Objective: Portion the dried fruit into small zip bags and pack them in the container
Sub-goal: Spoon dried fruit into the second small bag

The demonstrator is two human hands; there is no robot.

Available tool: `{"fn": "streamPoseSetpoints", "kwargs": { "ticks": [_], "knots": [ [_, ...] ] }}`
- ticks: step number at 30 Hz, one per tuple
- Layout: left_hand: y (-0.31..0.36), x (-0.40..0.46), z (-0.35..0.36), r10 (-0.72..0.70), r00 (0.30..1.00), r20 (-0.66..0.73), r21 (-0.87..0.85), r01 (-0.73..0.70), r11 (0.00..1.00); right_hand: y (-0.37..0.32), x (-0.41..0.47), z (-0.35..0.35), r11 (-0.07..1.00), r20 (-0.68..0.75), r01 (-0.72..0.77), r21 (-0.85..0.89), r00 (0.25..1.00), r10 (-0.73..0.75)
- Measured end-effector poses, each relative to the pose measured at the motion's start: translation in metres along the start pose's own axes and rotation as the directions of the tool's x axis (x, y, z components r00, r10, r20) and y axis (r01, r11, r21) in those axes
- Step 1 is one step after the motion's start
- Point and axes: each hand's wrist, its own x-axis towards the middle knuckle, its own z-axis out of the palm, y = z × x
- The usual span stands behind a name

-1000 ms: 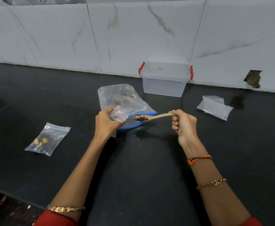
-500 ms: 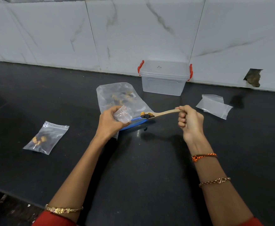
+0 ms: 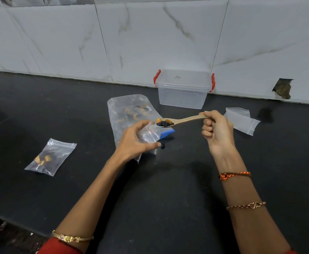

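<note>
My left hand (image 3: 134,142) holds a small clear zip bag (image 3: 150,133) above the black counter, its mouth turned toward the spoon. My right hand (image 3: 216,130) grips the handle of a wooden spoon (image 3: 184,119). The spoon's bowl carries dark and orange dried fruit (image 3: 164,122) right at the bag's mouth. Behind my left hand lies the large clear bag of dried fruit (image 3: 129,110) with a blue strip at its end. A filled small zip bag (image 3: 49,156) lies flat at the left. The clear lidded container (image 3: 184,88) with red clips stands against the wall.
Empty small zip bags (image 3: 241,120) lie to the right of my right hand. One dark piece of fruit (image 3: 162,146) lies loose on the black counter (image 3: 177,180) below the held bag. A marble-tiled wall (image 3: 150,37) backs the counter, with a broken hole (image 3: 283,88) at the right.
My left hand has loosened around the small bag and turned its mouth toward the spoon. The loaded spoon has lifted slightly and stays at the bag's mouth. A dark piece now lies on the counter.
</note>
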Motion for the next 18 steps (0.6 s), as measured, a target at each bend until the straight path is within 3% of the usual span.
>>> {"fn": "streamPoseSetpoints", "kwargs": {
  "ticks": [8,12,15,18],
  "knots": [
    [0.006,-0.001,0.009,0.053,0.998,0.034,0.003,-0.054,0.999,0.005,-0.003,0.006,0.987,0.085,0.044,-0.155,0.996,-0.031],
    [0.01,-0.001,0.016,0.082,0.996,0.046,0.016,-0.083,0.996,0.018,-0.011,0.018,0.946,0.188,0.159,-0.284,0.976,-0.108],
    [0.014,-0.002,0.024,0.093,0.993,0.067,0.035,-0.095,0.995,0.027,-0.021,0.032,0.837,0.342,0.354,-0.418,0.915,-0.216],
    [0.013,-0.004,0.025,0.091,0.994,0.057,0.003,-0.091,0.996,0.03,-0.029,0.039,0.632,0.544,0.623,-0.461,0.761,-0.353]
  ]
}}
